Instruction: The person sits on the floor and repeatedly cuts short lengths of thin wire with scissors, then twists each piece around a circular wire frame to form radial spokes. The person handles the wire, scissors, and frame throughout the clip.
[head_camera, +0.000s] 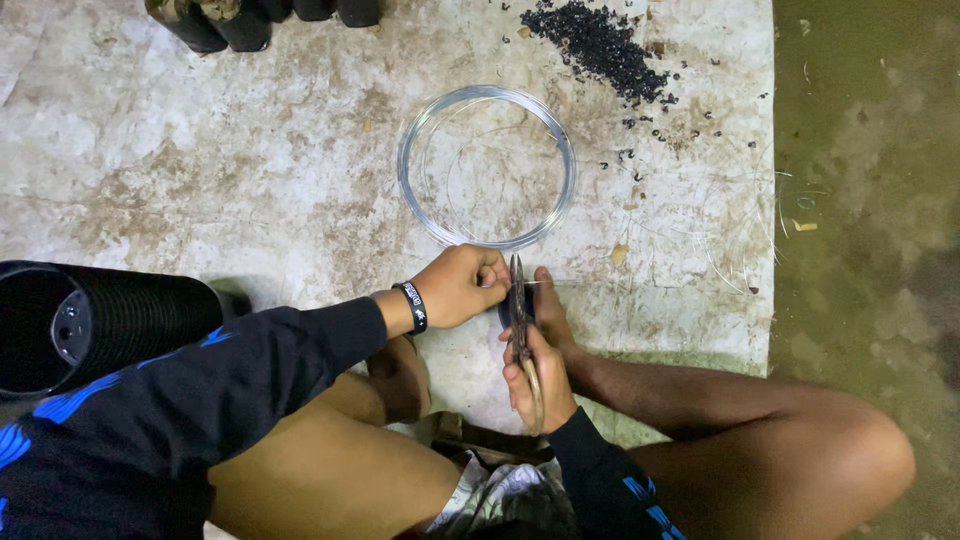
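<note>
A person sits on the floor (250, 170), a stained, pale concrete surface, bare legs folded, working at the near edge of a coil of thin silvery wire (487, 166) that lies flat in a ring on the concrete. The left hand (458, 287), a dark wristband (412, 307) on its wrist, is closed in a loose fist just below the coil's near rim, its fingers pinched shut on what appears to be a strand of the wire; the strand itself is too fine to follow. The right hand (538, 385), nearer the body than the coil, is wrapped around the handles of a worn pair of metal shears (520, 330), whose blades point up toward the coil and meet the left hand's fingertips. A bare foot (549, 305) rests just right of the blades, below the coil. Beyond the coil and to its right, a heap of small black bits (600, 45) is scattered over the concrete. Beyond the coil to its left, a row of dark cylindrical pieces (240, 15) stands at the frame's top edge. Well to the coil's left and nearer the person, a stack of black ribbed plastic pots (100, 320) lies on its side. Right of the coil, past the pale slab's edge, the ground (870, 200) turns greenish and damp-looking.
</note>
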